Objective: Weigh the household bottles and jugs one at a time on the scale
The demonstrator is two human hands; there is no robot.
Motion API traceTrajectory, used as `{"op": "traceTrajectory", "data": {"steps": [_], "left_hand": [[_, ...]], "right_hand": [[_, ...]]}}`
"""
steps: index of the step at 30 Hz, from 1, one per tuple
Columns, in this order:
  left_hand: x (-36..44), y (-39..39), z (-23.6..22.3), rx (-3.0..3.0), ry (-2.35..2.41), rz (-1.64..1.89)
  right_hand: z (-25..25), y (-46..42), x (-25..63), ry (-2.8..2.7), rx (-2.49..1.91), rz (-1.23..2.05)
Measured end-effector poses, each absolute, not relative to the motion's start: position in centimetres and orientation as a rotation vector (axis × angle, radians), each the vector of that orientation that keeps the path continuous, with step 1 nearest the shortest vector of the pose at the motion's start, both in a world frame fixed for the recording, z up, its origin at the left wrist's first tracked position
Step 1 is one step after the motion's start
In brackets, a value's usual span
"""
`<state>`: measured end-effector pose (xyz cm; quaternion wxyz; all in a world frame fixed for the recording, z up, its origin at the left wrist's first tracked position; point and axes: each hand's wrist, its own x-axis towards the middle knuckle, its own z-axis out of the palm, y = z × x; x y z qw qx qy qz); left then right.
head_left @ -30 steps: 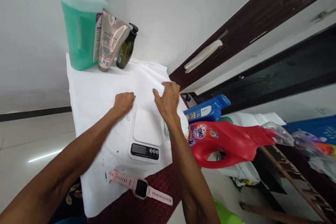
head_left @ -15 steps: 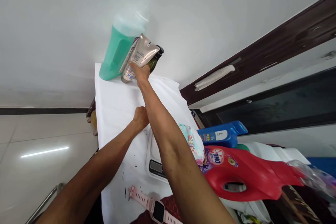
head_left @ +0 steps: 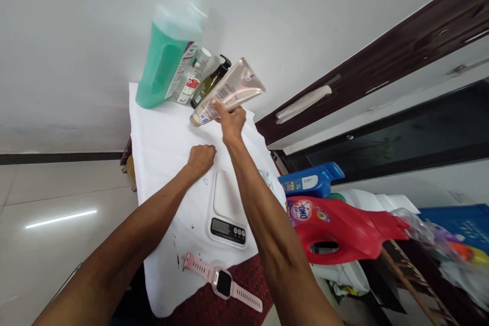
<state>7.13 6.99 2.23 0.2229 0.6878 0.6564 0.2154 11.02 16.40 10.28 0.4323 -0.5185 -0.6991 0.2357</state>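
Note:
My right hand (head_left: 233, 120) grips a beige squeeze tube (head_left: 233, 89) near its capped lower end, the tube tilted up to the right above the white cloth (head_left: 164, 137). Behind it stand a dark green pump bottle (head_left: 209, 82), a clear bottle with a white cap and red label (head_left: 192, 79), and a large jug of green liquid (head_left: 157, 63). My left hand (head_left: 202, 159) rests curled on the cloth; its fingers are folded under, and whether anything is in them is hidden. Just right of that hand lies a white kitchen scale (head_left: 226, 204).
A pink smartwatch (head_left: 222, 282) lies at the near edge. To the right are a red OMO detergent bottle (head_left: 344, 224), a blue bottle (head_left: 311, 179) and a partly covered colourful pack (head_left: 266, 178). A grey wall (head_left: 290, 20) rises behind the cloth.
My right hand has moved the tube rightward, away from the green jug, uncovering the clear bottle and more of the pump bottle. My left hand stays on the cloth. More of the scale shows.

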Motion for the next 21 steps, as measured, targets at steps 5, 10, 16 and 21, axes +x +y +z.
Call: {"op": "traceTrajectory", "data": {"steps": [5, 10, 16, 21], "left_hand": [[7.3, 6.9, 2.4, 1.918, 1.827, 0.555], [7.4, 6.9, 3.0, 1.936, 1.896, 0.477], [7.4, 7.1, 2.7, 1.975, 1.955, 0.434], [7.4, 7.2, 2.6, 1.957, 1.984, 0.414]], "right_hand": [[14.6, 8.8, 20.8, -1.644, -1.24, 0.575], [15.0, 1.2, 27.1, -1.746, -1.414, 0.485], [12.9, -2.6, 29.1, -1.674, -1.477, 0.454], [12.6, -2.7, 29.5, -1.613, -1.453, 0.652]]}}
